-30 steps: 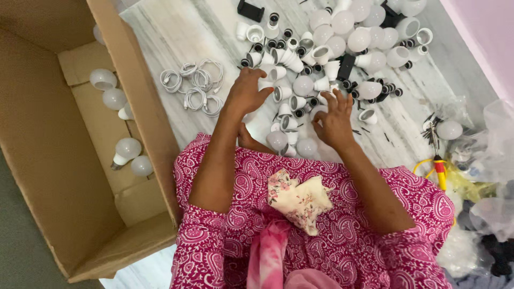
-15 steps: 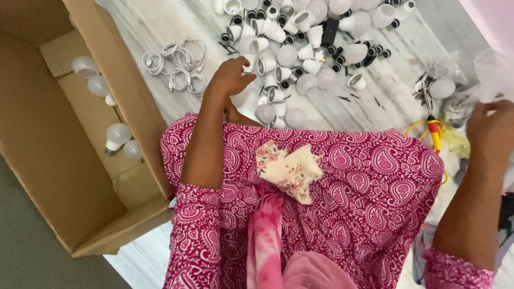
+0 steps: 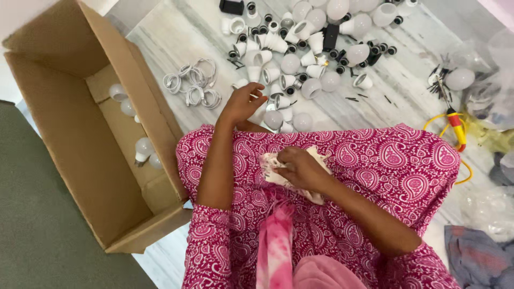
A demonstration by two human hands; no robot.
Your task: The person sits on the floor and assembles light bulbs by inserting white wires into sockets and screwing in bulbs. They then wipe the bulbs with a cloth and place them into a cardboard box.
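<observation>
My left hand [image 3: 242, 104] reaches forward over my knee to the near edge of a pile of white bulb shells and black-tipped bases [image 3: 300, 48] on the marble floor. Its fingers are curled among the nearest pieces, and I cannot tell if it holds one. My right hand [image 3: 299, 168] rests in my lap and pinches a small white cloth [image 3: 317, 195] that lies on my pink patterned dress [image 3: 385, 160].
An open cardboard box [image 3: 80, 160] stands at the left with a few white bulbs [image 3: 143, 147] inside. Coiled white cables [image 3: 194, 85] lie beside it. A red-handled tool with a yellow cord [image 3: 456, 124] and plastic bags [image 3: 492, 96] are at the right.
A second ago both hands were in the pile. My right hand then swung out to the far right and has now come back to the cloth in my lap. My left hand stays at the pile.
</observation>
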